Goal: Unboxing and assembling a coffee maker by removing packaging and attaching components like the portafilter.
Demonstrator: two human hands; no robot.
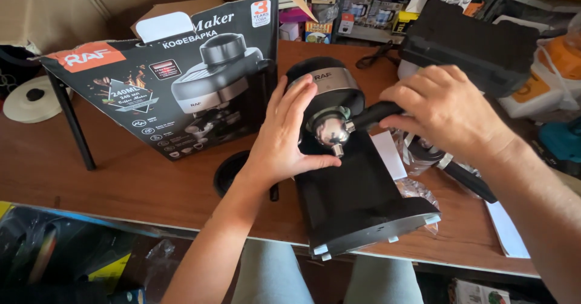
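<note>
A black coffee machine (357, 201) lies tipped on its back on the wooden table (121, 183), its base toward me. A shiny metal filter holder (331, 128) sits under its silver-banded head. My left hand (284, 134) presses flat against the machine's left side, thumb near the filter holder. My right hand (445, 107) is closed around the filter holder's black handle (372, 115), which points right.
An open black printed carton (163, 80) stands at the left. A black round lid (230, 171) lies beside my left wrist. Clear plastic wrap (420, 189), white paper (505, 231) and a black-handled part (469, 180) lie at the right. A black foam block (472, 44) sits behind.
</note>
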